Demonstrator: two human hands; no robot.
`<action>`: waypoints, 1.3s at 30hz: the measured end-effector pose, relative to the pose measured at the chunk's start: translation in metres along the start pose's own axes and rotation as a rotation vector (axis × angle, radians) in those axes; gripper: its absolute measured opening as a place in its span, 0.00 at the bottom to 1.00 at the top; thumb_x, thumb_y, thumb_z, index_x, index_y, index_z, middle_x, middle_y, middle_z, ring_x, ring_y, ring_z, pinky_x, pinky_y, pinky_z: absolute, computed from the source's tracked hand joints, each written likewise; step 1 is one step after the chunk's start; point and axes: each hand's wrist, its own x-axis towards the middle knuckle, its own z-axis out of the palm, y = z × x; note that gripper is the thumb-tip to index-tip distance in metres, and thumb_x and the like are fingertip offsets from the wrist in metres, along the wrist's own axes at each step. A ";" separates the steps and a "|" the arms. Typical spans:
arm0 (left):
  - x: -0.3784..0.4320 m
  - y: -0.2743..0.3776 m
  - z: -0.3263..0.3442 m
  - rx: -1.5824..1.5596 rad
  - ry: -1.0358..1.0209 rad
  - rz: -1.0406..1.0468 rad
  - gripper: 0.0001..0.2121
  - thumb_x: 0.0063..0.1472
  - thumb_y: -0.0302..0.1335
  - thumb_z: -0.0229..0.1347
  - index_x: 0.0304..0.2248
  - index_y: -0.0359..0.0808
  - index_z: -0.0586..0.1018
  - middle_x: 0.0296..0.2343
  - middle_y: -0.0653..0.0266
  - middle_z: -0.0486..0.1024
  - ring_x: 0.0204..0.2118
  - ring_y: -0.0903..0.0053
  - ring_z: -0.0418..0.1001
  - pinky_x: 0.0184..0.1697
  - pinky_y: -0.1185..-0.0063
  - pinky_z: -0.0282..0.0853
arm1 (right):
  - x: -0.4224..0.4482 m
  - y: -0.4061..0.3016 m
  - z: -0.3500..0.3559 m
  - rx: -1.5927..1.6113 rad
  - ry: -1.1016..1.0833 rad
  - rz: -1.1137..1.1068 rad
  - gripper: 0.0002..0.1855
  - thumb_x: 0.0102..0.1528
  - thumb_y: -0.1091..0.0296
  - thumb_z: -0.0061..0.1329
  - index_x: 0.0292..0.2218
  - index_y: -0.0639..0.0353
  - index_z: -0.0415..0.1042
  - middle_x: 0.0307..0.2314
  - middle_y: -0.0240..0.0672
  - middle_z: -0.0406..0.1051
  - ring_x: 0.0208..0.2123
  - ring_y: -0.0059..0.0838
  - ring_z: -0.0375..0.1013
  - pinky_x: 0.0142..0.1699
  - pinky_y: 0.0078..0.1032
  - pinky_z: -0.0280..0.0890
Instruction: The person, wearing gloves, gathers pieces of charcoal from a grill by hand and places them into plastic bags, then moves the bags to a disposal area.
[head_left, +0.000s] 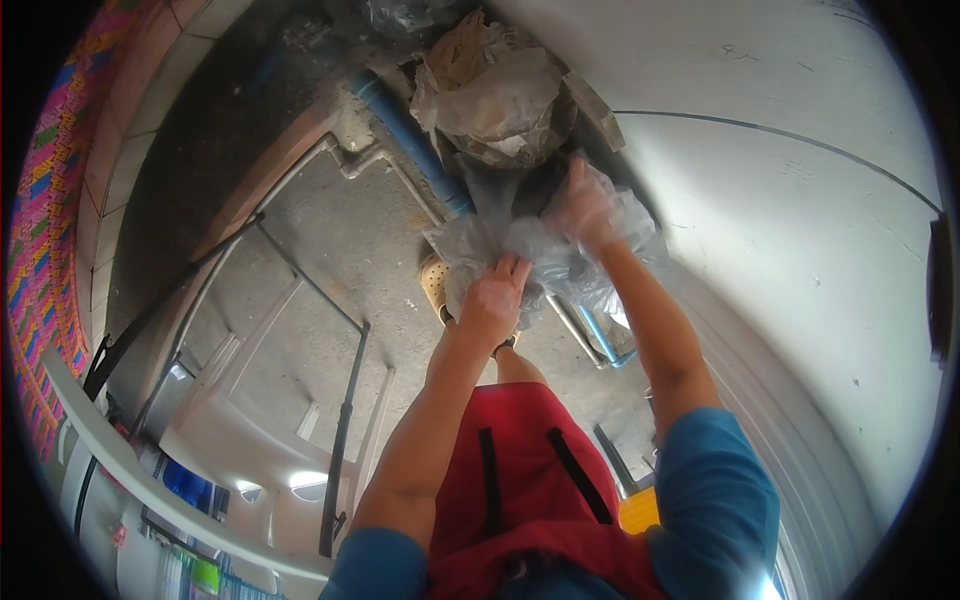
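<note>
A crumpled clear plastic bag (495, 232) spreads between my hands over the concrete floor. My left hand (496, 296) grips its near edge, fingers pointing away from me. Farther out and to the right, my right hand (581, 206) is blurred, with film bunched around its fingers; part of that hand is hidden by the plastic. Just beyond lies a dark container or bag stuffed with crumpled translucent plastic (499, 101) and brownish wrapping.
A thick blue pipe (412, 139) and thin grey pipes (367, 159) run along the floor on the left. A black metal frame (349, 405) and a pale plastic chair (247, 435) stand at lower left. A white wall (772, 172) rises on the right, with thin blue piping (600, 334) near its foot.
</note>
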 end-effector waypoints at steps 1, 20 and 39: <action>-0.001 -0.002 0.005 0.053 -0.036 0.002 0.23 0.49 0.19 0.54 0.47 0.39 0.65 0.41 0.57 0.67 0.40 0.61 0.72 0.43 0.71 0.71 | -0.010 0.004 -0.004 0.074 0.040 -0.064 0.47 0.41 0.63 0.54 0.59 0.61 0.47 0.47 0.50 0.66 0.52 0.47 0.65 0.55 0.33 0.61; -0.102 0.065 -0.050 -0.150 0.258 0.031 0.26 0.46 0.16 0.53 0.48 0.39 0.67 0.49 0.55 0.63 0.46 0.57 0.70 0.46 0.68 0.69 | -0.144 0.020 -0.118 0.393 0.212 -0.451 0.51 0.29 0.68 0.61 0.56 0.61 0.57 0.50 0.50 0.63 0.54 0.46 0.62 0.59 0.33 0.56; -0.272 0.153 -0.075 -0.189 0.632 -0.132 0.29 0.42 0.14 0.54 0.47 0.40 0.69 0.49 0.59 0.64 0.46 0.58 0.70 0.44 0.69 0.71 | -0.195 -0.076 -0.184 0.623 0.554 -1.084 0.40 0.43 0.59 0.59 0.54 0.59 0.59 0.47 0.44 0.65 0.50 0.38 0.65 0.57 0.32 0.57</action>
